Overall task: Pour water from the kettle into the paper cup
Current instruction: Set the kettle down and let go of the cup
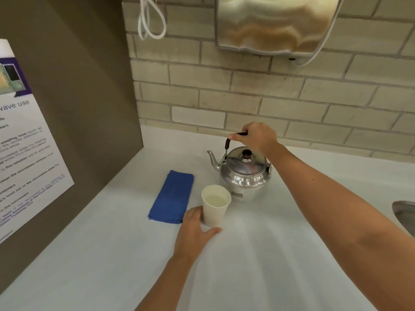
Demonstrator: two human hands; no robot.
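Right grip (258, 136) closed round kettle (243, 171) handle from above; kettle upright on bench (280, 254), spout pointing away to left. Left grip (197, 225) cupped round base of paper cup (215, 206), bracing light cup against tipping. Cup just in front of kettle, already holds water; pour looks done. Blue cloth (171, 196) just left of left grip, handy for spills.

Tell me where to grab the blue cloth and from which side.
Pinch the blue cloth at its far corner, coming from above. It lies folded flat on the counter, and the left hand crowds its near end.
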